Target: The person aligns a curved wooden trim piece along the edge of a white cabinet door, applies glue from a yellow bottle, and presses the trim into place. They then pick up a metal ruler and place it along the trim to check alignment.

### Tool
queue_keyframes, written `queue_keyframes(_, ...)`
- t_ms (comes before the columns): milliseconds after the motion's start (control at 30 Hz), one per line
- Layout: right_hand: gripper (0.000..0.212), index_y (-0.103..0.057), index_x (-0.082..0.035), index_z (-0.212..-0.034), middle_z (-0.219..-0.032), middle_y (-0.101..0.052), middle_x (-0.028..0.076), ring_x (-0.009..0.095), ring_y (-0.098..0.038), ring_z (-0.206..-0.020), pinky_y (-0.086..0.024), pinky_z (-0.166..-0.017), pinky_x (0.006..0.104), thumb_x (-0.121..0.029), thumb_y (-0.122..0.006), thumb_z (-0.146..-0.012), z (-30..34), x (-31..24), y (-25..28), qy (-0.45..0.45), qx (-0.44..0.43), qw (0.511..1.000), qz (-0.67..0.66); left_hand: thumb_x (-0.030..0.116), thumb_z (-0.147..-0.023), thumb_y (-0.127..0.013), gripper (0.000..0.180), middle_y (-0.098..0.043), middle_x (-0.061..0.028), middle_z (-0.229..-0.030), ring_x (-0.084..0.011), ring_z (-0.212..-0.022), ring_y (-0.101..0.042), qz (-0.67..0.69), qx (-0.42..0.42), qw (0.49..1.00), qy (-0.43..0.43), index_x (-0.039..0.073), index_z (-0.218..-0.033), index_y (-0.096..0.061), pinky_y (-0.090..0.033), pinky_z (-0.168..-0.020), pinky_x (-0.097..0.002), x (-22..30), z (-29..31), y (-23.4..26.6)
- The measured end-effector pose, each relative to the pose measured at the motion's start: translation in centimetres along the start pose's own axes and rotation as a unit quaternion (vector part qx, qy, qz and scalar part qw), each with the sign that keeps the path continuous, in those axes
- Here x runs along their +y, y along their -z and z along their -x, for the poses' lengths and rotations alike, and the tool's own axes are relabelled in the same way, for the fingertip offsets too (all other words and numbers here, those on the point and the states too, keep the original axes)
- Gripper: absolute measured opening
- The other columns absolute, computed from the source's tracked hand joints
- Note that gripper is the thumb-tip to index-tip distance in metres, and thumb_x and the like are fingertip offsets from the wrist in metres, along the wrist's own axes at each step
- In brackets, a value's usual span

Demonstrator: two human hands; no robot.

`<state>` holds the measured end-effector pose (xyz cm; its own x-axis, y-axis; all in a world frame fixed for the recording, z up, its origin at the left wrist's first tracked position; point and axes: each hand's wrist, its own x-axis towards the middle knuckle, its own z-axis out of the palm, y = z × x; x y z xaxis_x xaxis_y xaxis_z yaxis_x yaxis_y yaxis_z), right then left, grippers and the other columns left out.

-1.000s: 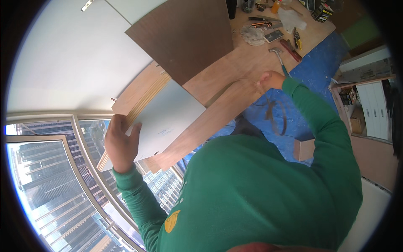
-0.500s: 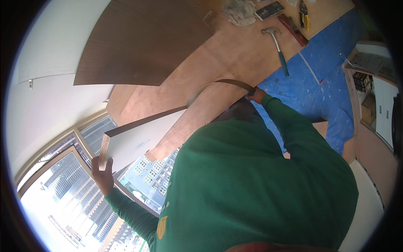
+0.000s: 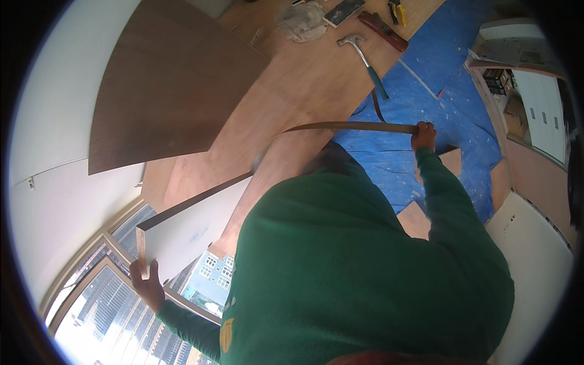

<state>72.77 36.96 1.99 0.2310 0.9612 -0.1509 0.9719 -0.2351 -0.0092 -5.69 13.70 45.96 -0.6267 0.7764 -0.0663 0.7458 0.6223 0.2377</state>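
My left hand (image 3: 146, 286) grips the near end of a white-faced board (image 3: 191, 234) with a layered plywood end and a dark brown edge. The board lies tilted along the wooden worktop beside my body. In my right hand (image 3: 424, 136), out over the blue sheet, is the end of a thin brown strip of edge banding (image 3: 353, 126). The strip runs nearly straight left across the worktop, then bends down towards the far end of the board. Blur there hides whether it joins the board's edge.
On the wooden worktop (image 3: 304, 91) lie a large brown panel (image 3: 176, 85), a claw hammer (image 3: 365, 64), a red hand plane (image 3: 383, 30), yellow-handled pliers (image 3: 398, 12), a dark flat block (image 3: 344, 12) and a crumpled cloth (image 3: 301, 21). A blue sheet (image 3: 389, 152) covers the floor. Windows (image 3: 97, 304) stand at the left.
My right hand has moved out to the right with the strip, whose arch is now pulled much straighter. My left hand stays on the board's end. The whole view has shifted.
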Motion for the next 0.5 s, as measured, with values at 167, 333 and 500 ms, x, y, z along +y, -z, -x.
queue_keyframes(167,0.035,-0.068,-0.024,-0.131,-0.129,-0.056,0.019,0.045,-0.059,-0.112,-0.054,-0.092,0.0578,-0.028,-0.071,-0.096,-4.5,3.8,7.9,-0.114,0.162,0.98,0.001,0.016,-0.089,-0.082,0.042,-0.066,-0.0109,-0.114,-0.0251,-0.107,-0.061,-0.014,0.016,1.0,0.02,-0.003,-0.123,-0.063,-0.047,-0.098,-0.0386,-0.3,-0.1,-0.3)
queue_keyframes(333,0.05,-0.059,-0.02,-0.147,-0.134,-0.058,0.021,0.045,-0.068,-0.104,-0.057,-0.085,0.0539,-0.03,-0.071,-0.1,-9.2,0.6,16.8,-0.247,0.146,0.911,-0.295,0.013,-0.091,-0.079,0.04,-0.066,-0.0111,-0.113,-0.0259,-0.107,-0.061,0.02,0.012,1.0,-0.005,-0.004,-0.123,-0.063,-0.047,-0.098,-0.0396,-0.6,-0.1,-0.5)
queue_keyframes(500,0.049,-0.044,-0.009,-0.151,-0.138,-0.058,0.027,0.049,-0.068,-0.117,-0.058,-0.093,0.0556,-0.013,-0.054,-0.103,-11.2,-2.8,22.5,-0.218,0.153,0.688,-0.675,0.015,-0.089,-0.08,0.042,-0.066,-0.0122,-0.11,-0.028,-0.104,-0.062,0.013,0.017,1.0,-0.011,-0.004,-0.122,-0.062,-0.048,-0.095,-0.0402,-0.7,0.2,-0.6)
